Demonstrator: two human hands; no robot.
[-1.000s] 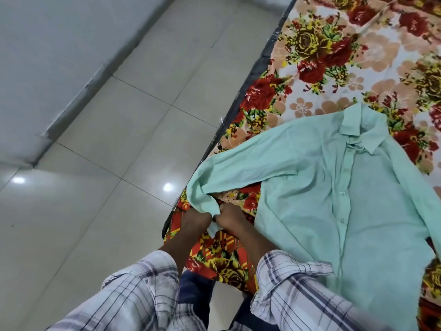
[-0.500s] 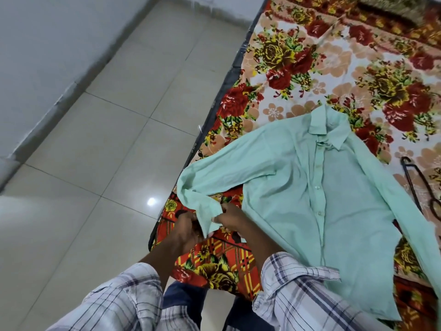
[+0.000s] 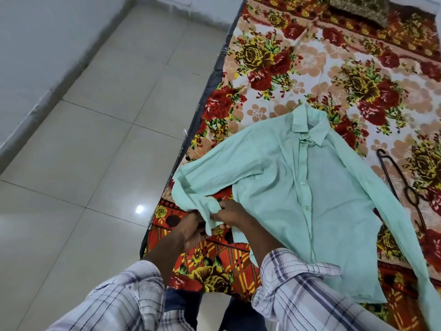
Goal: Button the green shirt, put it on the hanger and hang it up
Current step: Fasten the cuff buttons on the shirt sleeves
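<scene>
Cuff (image 3: 210,211) of green shirt (image 3: 334,211) lifted slightly; left grip (image 3: 191,231) and right grip (image 3: 230,215) both pinch it, fingers curled on fabric. Green shirt lies front up on bed (image 3: 274,68). Hanger (image 3: 405,191) lies just beside green shirt, opposite the cuff.

I see a bed (image 3: 202,109) covered by a red-and-cream floral sheet (image 3: 310,64). On it the green shirt (image 3: 334,199) lies front up. A dark hanger (image 3: 380,154) lies just beside it, and a patterned cushion (image 3: 360,8) sits at the far end.
</scene>
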